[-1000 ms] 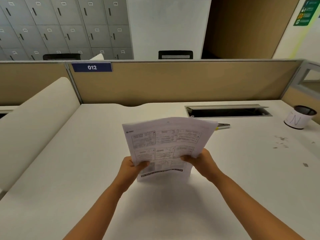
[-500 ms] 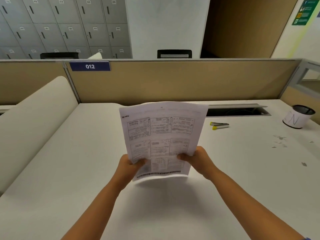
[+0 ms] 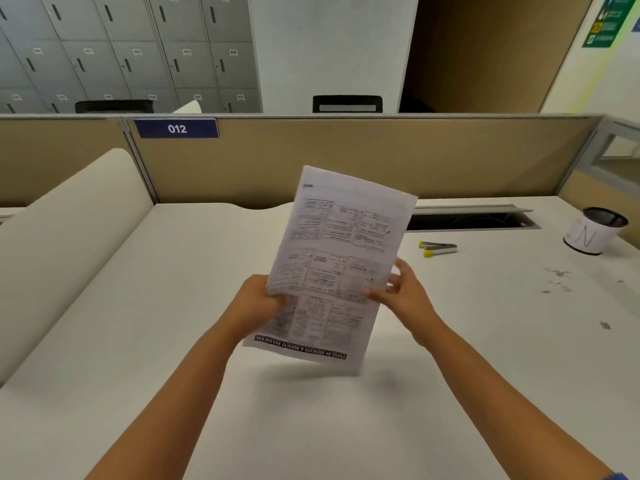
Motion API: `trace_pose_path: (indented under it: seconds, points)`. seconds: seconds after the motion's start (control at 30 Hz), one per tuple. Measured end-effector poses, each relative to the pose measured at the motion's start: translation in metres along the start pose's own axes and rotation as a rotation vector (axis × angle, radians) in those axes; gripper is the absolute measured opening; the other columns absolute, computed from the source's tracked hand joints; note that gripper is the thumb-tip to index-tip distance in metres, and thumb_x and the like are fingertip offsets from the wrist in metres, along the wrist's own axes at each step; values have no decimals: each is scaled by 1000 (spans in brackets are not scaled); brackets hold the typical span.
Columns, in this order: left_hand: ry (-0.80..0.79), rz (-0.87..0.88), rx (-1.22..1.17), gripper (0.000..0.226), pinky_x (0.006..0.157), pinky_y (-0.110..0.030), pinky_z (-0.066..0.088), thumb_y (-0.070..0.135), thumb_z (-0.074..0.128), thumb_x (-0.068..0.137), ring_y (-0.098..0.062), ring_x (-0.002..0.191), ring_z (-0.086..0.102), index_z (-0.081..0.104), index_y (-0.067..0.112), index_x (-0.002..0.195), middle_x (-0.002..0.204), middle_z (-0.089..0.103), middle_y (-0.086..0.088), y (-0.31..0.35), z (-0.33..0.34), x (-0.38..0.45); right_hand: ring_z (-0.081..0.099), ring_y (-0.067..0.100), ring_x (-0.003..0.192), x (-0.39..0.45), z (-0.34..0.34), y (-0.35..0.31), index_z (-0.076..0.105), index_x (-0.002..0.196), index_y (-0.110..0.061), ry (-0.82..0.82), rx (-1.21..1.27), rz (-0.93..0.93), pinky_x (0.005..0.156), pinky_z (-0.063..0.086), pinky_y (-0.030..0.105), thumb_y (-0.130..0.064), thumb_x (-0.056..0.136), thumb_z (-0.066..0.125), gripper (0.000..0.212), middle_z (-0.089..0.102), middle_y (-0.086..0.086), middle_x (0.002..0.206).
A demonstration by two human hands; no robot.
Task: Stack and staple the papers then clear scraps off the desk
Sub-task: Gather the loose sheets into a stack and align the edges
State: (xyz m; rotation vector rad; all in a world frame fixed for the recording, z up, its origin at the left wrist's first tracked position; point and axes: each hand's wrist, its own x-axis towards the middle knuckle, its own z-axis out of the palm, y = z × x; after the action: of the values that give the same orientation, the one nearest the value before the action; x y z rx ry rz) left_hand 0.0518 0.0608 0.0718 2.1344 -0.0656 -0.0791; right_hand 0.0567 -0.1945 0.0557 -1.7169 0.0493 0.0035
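The left hand (image 3: 258, 303) is gripping the papers (image 3: 341, 261) above the bench (image 3: 173, 306), fingers clamped; the right hand (image 3: 403, 292) is touching their edge, fingers apart; the stapler (image 3: 437, 248) is lying untouched far right; scraps (image 3: 557, 280) are waiting uncleared.

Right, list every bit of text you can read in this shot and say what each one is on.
"012": white digits on the blue plate on the partition.
"N": large letter on the white wrap of the cup at the desk's far right.
Papers, gripped by the left hand with the right hand at their edge: upside-down heading and boxes, too blurred.
Lockers' number tags: too blurred.
Green wall sign: too small.
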Motion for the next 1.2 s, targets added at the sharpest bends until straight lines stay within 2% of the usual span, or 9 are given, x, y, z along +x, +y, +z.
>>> trace_pose_path:
  seconds: [0.07,0.13,0.23,0.33,0.43,0.63,0.77,0.97,1.2]
  points:
    - [-51,7,159,17,62,-28,56,10,53,85,-17,75,67,70,14,86,83,70,3,11,-11,8,50,21,118,6,-12,-8,15,147,-22,233,-55,-55,94,42,31,-16,67,82,104,44,7,135]
    - [-119,5,295,19,58,-21,53,10,55,83,-12,72,66,70,19,90,84,70,5,24,-19,15,35,21,133,11,-27,-15,5,149,-23,371,-252,-160,103,30,29,-21,64,85,117,27,8,150]
    - [-196,20,509,19,64,-27,54,10,56,80,-15,74,66,69,21,89,89,70,1,43,-23,23,30,18,137,14,-40,-20,6,149,-26,321,-369,-210,105,28,29,-26,61,86,118,25,1,154]
    - [-251,73,674,17,66,-32,56,12,56,81,-18,76,67,70,17,90,89,71,-2,61,-20,25,53,21,116,18,-52,-17,41,136,-22,120,-438,-92,94,47,42,-27,67,82,81,56,0,126]
    - [-291,124,789,17,59,-30,52,15,56,82,-19,72,66,70,17,91,85,71,-2,71,-16,26,66,23,87,14,-57,-3,65,88,-21,11,-437,-1,67,54,28,-19,70,79,23,68,4,94]
    - [-286,180,838,15,49,-20,41,18,53,84,-12,62,60,68,17,86,78,67,2,68,-10,28,66,22,85,-2,-59,29,69,80,-20,8,-176,78,72,52,32,-13,73,77,13,71,0,87]
    - [-145,157,643,8,53,-25,50,15,59,76,-12,64,62,63,22,75,68,63,8,52,-28,32,70,19,87,-8,-69,37,71,87,-20,42,-43,76,65,54,21,-12,72,77,18,74,-3,88]
    - [-68,-15,-372,21,61,-22,57,-2,70,75,-16,76,72,69,15,87,78,76,3,-2,-28,15,70,23,91,-7,-76,45,71,92,-16,45,40,106,79,55,35,-11,71,77,22,75,4,97]
    - [-121,-79,-350,30,81,-29,56,-6,64,80,-12,89,69,71,22,88,92,74,3,-46,6,4,68,28,94,-5,-76,48,70,96,-10,61,78,114,81,53,38,-8,72,75,25,72,11,101]
